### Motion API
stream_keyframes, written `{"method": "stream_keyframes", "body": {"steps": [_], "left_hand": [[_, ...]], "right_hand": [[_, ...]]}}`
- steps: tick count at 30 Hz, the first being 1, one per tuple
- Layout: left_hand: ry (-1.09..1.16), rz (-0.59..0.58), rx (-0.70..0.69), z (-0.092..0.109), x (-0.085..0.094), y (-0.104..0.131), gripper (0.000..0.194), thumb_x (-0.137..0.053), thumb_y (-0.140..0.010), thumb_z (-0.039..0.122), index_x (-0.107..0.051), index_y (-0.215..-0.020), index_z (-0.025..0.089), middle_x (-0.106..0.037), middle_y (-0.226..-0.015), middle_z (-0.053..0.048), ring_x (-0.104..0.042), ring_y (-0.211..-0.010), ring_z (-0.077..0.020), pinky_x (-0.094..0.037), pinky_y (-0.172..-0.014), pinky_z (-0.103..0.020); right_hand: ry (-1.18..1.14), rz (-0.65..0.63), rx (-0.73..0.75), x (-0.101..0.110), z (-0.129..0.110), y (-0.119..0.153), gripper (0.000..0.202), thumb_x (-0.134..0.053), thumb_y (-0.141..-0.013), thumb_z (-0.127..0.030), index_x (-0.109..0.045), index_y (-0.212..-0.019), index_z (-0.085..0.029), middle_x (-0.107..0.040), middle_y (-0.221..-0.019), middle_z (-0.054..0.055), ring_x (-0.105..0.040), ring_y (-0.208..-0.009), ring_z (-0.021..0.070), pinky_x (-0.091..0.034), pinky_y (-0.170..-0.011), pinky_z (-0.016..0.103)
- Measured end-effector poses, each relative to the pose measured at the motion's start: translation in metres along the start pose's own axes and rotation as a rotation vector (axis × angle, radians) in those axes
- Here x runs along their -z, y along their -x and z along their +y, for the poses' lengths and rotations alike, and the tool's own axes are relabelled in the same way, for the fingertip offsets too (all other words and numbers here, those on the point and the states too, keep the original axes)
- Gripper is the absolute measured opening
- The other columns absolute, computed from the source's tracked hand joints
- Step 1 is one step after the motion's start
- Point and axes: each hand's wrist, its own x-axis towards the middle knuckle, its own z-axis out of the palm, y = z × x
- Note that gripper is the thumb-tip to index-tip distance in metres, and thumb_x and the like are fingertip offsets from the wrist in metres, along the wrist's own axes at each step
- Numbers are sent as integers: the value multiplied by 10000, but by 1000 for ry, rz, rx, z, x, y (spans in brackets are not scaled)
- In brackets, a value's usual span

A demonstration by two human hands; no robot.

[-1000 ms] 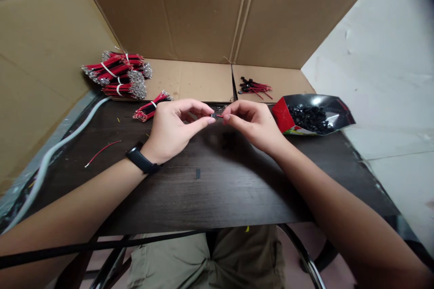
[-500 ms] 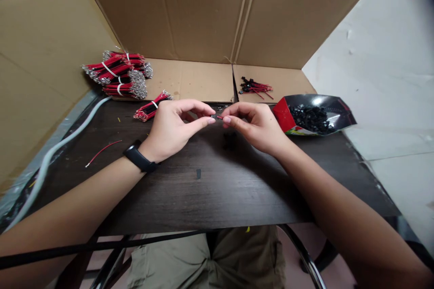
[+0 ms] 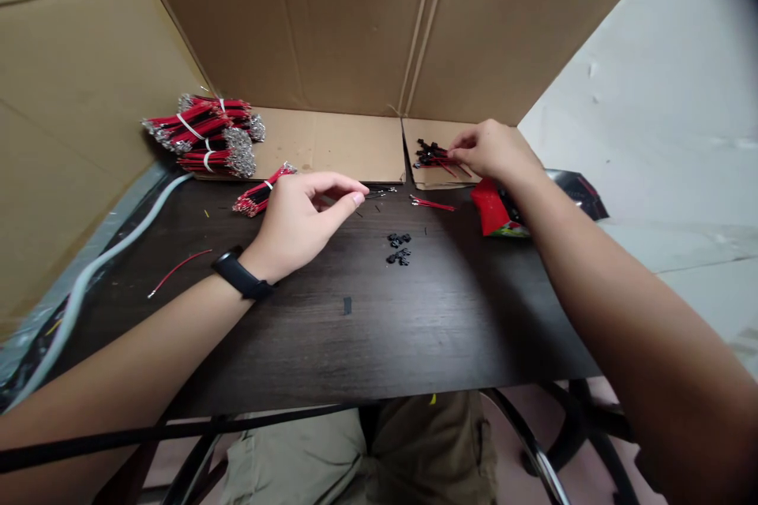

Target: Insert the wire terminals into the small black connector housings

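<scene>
My left hand [image 3: 311, 217] hovers over the dark table with thumb and index finger nearly together; whether anything tiny is between them cannot be made out. Beyond its fingertips lie short black wires [image 3: 382, 191]. At the back right my right hand [image 3: 494, 150] is closed in a pinch at a pile of black connectors with red wires [image 3: 431, 151], on the cardboard; its fingertips hide what they hold. Loose red wires [image 3: 432, 203] lie in front of that pile. Several small black connectors [image 3: 399, 256] sit mid-table.
Bundles of red and black wires [image 3: 204, 130] are stacked at the back left, with a smaller bundle [image 3: 260, 191] nearer. A red and black box [image 3: 491, 209] stands under my right forearm. A single red wire [image 3: 178, 270] and a white cable [image 3: 95, 268] are at left.
My right hand has moved from beside my left hand to the connector pile at the back right. My left hand has stayed nearly in place; the dark part at its fingertips no longer shows.
</scene>
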Motion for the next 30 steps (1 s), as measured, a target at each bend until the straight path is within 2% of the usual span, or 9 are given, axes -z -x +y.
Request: {"method": "stream_keyframes", "body": {"steps": [3,8,10,13,17,21,22,26,30], "left_hand": [[-11,2,1,2,1,-1,112,-808,-941,318,-863,-981,228,-838,-945,-49,-730,-749,-187,-612,-735,-328],[-18,35,12,3,2,-1,93,-807,-931,298,-866,-967,236,-836,-918,-41,-722,-722,-179,-626,-748,-330],[2,16,13,3,0,0,100,-805,-935,303,-863,-966,227,-841,-942,-46,-728,-733,-181,-619,-740,-325],[0,-20,-4,4,-4,3,118,-795,-950,320,-859,-967,222,-849,-987,-51,-753,-795,-193,-600,-740,-318],[-74,-9,-35,6,-2,3,127,-775,-961,332,-856,-960,235,-850,-989,-35,-758,-833,-202,-586,-745,-315],[-308,65,-97,-6,8,-3,132,-730,-980,327,-849,-989,271,-842,-978,-18,-724,-785,-201,-566,-768,-334],[-391,41,-137,-12,10,-6,151,-701,-995,313,-845,-1006,266,-839,-999,-27,-734,-825,-216,-566,-810,-350],[-799,-216,-222,-29,9,-12,279,-574,-1070,219,-807,-1205,147,-808,-1220,-116,-728,-1136,-314,-540,-1041,-455],[-999,-328,-234,-25,2,-13,320,-531,-1100,199,-806,-1226,95,-791,-1177,-150,-707,-1127,-357,-526,-1034,-501]], "right_hand": [[155,-1,-22,0,-11,0,88,-772,-909,-149,-855,-882,-158,-706,-721,79,-613,-701,207,-462,-732,371],[186,26,58,1,-26,20,272,-646,-956,-81,-868,-1108,-116,-805,-966,163,-698,-911,255,-474,-866,396],[147,-26,136,-8,-26,35,264,-663,-937,-69,-868,-1082,-149,-829,-1039,140,-716,-913,249,-502,-864,384],[124,-94,277,-26,-19,58,213,-685,-932,-120,-863,-1040,-166,-834,-1032,125,-738,-933,277,-524,-882,416],[234,-37,338,-45,-11,79,234,-623,-957,-138,-852,-1005,-135,-819,-1028,161,-729,-1005,329,-523,-910,463],[249,-7,336,-47,-11,81,227,-591,-943,-123,-815,-905,-120,-802,-954,157,-718,-958,314,-519,-896,446],[240,-6,330,-46,-11,81,216,-594,-931,-118,-805,-886,-130,-800,-944,146,-716,-939,304,-518,-884,435],[192,-9,317,-42,-14,82,188,-617,-928,-122,-797,-888,-161,-814,-960,104,-723,-936,279,-514,-889,398],[171,17,311,-39,-16,86,204,-610,-967,-152,-813,-960,-150,-823,-1013,114,-735,-980,287,-511,-899,394]]}}
